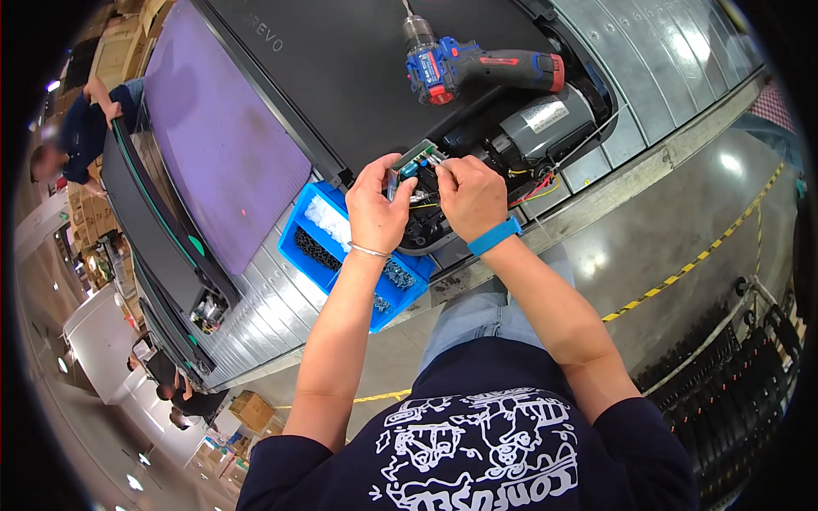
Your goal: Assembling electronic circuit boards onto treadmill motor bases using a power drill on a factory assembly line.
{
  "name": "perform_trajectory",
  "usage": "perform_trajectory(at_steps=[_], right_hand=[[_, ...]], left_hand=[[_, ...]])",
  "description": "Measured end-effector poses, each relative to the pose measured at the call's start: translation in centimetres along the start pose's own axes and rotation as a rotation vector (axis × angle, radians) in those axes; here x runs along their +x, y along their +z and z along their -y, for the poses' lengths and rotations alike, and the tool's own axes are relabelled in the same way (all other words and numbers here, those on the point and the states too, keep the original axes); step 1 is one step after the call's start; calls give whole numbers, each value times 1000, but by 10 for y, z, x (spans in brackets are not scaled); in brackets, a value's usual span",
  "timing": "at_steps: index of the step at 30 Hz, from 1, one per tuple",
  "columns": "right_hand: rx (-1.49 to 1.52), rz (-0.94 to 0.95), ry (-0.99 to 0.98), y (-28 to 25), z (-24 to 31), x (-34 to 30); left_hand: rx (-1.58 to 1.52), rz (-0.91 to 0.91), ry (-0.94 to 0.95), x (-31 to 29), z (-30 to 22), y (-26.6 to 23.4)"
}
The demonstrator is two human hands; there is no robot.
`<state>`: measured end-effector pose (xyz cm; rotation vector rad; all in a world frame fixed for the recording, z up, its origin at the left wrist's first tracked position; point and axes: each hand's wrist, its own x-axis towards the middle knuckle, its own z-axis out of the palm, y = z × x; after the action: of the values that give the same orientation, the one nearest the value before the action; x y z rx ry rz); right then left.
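Observation:
My left hand (375,209) is closed on a small circuit board (417,158) with blue and silvery parts, holding it tilted over the open motor bay of a black treadmill (341,68). Fingers pinched, my right hand (470,198) is at the board's right side; what is between its fingertips is too small to make out. Red and yellow wires (538,186) run beside the right hand. Farther right in the bay lies a dark cylindrical motor (545,128) with a white label. A blue divided bin (291,249) with screws and white pieces stands under my left wrist.
A blue and red cordless drill (477,68) lies on the treadmill beyond my hands. The treadmill rests on a metal roller conveyor (256,298), with a purple sheet (217,111) to its left. Another person (94,128) stands at a second machine (158,204). Yellow-black tape (682,272) crosses the floor.

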<state>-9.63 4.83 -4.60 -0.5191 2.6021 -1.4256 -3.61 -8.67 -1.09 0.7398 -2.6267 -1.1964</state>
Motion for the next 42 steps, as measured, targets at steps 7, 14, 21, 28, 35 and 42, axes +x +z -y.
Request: perform_trajectory(at_steps=[7,14,21,28,35,42], right_hand=[[-38,-18,-15,7,1,8],[-71,-20,-17,10,2,11],[-61,7,-11,7,0,9],[10,-83,-313,-13,12,9],[317,67,-294,-23,-1,-5],[534,175,-66,-34,-2,-3]], left_hand=[[-8,43,-3,4,0,-4],[5,74,-2,4,-5,-6],[53,-12,-169,-19,-24,-15],[-433,37,-566,-28,-22,1],[-936,125,-753,-20,-14,-1],[-1010,331,-842,-6,-14,-10]])
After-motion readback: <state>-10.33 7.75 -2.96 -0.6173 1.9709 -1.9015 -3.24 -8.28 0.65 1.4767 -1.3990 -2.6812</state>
